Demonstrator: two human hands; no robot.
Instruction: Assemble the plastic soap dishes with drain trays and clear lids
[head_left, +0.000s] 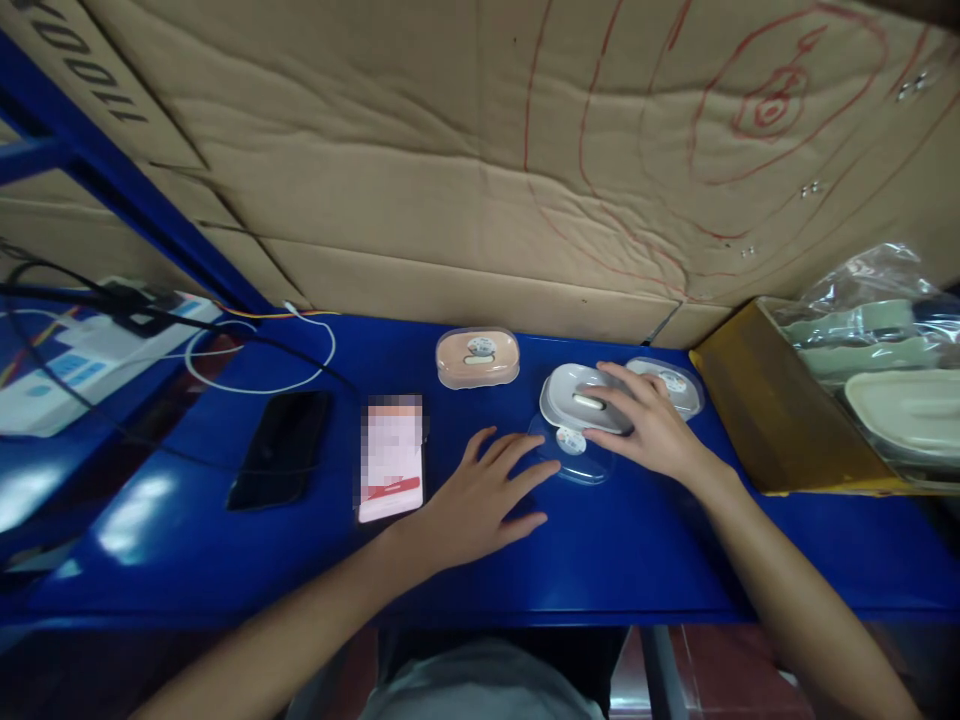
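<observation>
A light grey oval soap-box-like case (564, 388) with a pale handle-like bar on top sits near the middle of the blue table. My right hand (651, 425) grips it from the right, thumb at the near side and fingers over the top. Just in front of the case lies a transparent oval lid (583, 470) with a round sticker, partly under the case. To its left my left hand (487, 495) hovers with fingers spread, fingertips close to the lid, holding nothing. Behind my right hand, a second whitish case (686, 392) with a transparent cover is partly hidden.
A peach case (478, 372) stands at the back. A lit phone (391, 460) and a dark phone (281, 450) lie left. Cables and a white power strip (161, 350) are far left. At right, a yellow-edged bin (780, 410) holds pale parts. Cardboard (420, 200) walls the back.
</observation>
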